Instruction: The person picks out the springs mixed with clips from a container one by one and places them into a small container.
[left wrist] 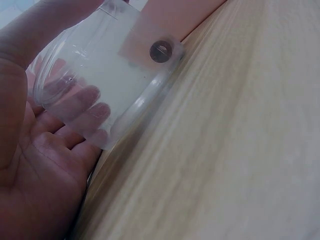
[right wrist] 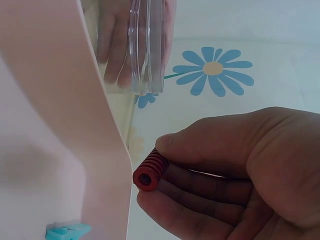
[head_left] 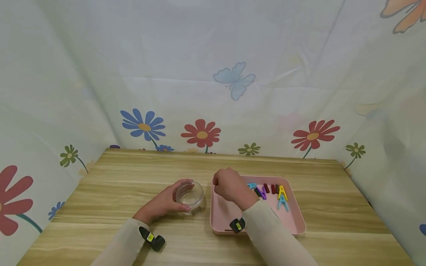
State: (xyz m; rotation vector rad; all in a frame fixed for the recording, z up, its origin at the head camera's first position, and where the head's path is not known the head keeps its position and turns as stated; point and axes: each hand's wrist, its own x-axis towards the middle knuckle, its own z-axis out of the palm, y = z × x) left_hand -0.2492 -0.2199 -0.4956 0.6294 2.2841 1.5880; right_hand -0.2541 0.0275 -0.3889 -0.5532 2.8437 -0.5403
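Note:
A clear round plastic jar [head_left: 189, 194] stands on the table, lidless in the head view. My left hand [head_left: 168, 197] grips it from the left, with fingers and thumb curled round its side [left wrist: 112, 75]. Over the left edge of a pink tray [head_left: 223, 218], my right hand [head_left: 233, 186] pinches a small red coil spring [right wrist: 151, 170] between thumb and fingers. The head view hides this spring behind the hand. A dark round piece [left wrist: 161, 51] with a hole appears at the jar's lower wall in the left wrist view; whether it is inside I cannot tell.
In the tray lie a yellow clothespin [head_left: 282, 192], a light blue clothespin [head_left: 283, 203], a purple clothespin [head_left: 262, 193] and several dark red or dark springs [head_left: 266, 188]. Another light blue clothespin [head_left: 252, 185] is near the tray's back wall. A flowered curtain [head_left: 186, 92] surrounds the wooden table [head_left: 159, 166].

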